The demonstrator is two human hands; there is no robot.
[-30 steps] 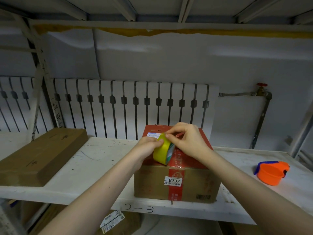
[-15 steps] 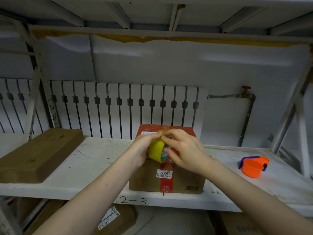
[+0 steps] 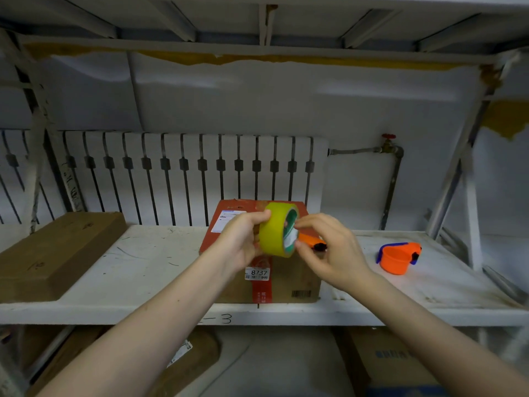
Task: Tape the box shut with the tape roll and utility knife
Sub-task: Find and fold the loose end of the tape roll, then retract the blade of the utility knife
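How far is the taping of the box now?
Done: nothing; no fresh strip shows on the box. In hand: the left hand holds the tape roll above it; the right hand picks at its edge, an orange tool tucked inside. Left: pull, stick, cut.

A white, scuffed shelf (image 3: 148, 270) carries a flat brown carton (image 3: 54, 253) at its left, a cardboard box (image 3: 289, 279) with red tape at its front edge, and an orange tape dispenser (image 3: 398, 257) well to the right.
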